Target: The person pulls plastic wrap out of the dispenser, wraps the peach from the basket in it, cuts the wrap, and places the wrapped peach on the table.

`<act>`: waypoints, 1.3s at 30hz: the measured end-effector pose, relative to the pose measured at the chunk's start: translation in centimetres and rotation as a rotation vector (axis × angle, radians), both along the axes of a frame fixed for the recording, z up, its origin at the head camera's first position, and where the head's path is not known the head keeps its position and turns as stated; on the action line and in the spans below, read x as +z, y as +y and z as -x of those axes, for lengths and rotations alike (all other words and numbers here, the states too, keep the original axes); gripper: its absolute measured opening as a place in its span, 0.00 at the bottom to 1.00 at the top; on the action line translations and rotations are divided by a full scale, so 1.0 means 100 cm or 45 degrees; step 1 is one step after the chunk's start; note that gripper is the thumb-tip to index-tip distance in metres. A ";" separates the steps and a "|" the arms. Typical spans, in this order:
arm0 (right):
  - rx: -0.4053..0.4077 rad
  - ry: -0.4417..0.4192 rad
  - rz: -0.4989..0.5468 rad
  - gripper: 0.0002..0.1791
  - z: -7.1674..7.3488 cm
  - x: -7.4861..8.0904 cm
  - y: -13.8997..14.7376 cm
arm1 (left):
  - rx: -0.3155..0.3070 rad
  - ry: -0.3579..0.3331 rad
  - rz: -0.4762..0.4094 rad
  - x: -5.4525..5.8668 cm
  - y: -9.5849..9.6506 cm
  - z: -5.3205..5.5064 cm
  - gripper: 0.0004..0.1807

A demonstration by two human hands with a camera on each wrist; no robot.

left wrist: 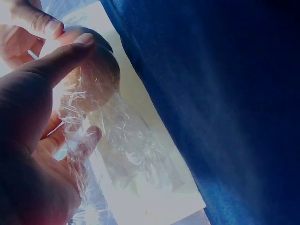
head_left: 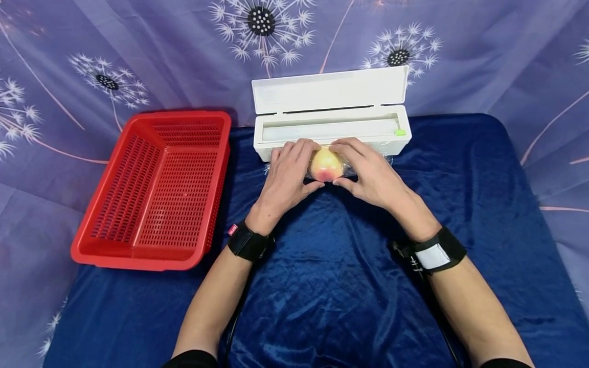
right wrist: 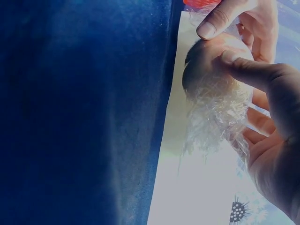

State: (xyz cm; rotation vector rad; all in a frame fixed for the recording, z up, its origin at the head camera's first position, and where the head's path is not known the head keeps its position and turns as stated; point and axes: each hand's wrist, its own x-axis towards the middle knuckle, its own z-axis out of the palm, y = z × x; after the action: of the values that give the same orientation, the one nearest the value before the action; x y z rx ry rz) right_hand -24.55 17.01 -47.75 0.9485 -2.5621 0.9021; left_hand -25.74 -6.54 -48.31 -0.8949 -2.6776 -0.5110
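Note:
A yellow-and-pink peach (head_left: 327,166) is held between both hands, close in front of a white cling film box. My left hand (head_left: 287,171) grips its left side, with the thumb near the lower edge and the fingers at the far side. From the right, my right hand (head_left: 370,168) grips it in a mirrored way. Clear cling film (left wrist: 133,140) covers the peach and hangs off both sides in crumpled ends. In the right wrist view, bunched film (right wrist: 211,117) trails below the fruit, beside the curled fingers.
The cling film box (head_left: 397,147) stands at the back of the blue cloth-covered table (head_left: 331,296), its lid (head_left: 329,89) raised. A small green piece (head_left: 400,132) sits at its right end. To the left is a red plastic basket (head_left: 216,168). A dandelion-patterned curtain (head_left: 175,41) hangs behind.

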 end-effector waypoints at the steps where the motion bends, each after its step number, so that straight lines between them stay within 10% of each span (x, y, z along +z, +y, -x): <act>1: 0.000 -0.003 -0.001 0.39 0.000 0.001 0.000 | -0.002 -0.002 -0.003 0.000 0.000 0.000 0.44; 39: -0.070 -0.082 -0.103 0.37 -0.003 0.004 0.000 | -0.007 -0.059 -0.024 -0.001 -0.004 0.001 0.42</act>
State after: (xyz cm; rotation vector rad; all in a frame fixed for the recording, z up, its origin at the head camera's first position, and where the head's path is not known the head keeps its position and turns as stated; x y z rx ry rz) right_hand -24.29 17.01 -47.37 0.8799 -2.6831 0.8330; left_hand -25.84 -6.90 -48.37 -0.8966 -2.7079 -0.5638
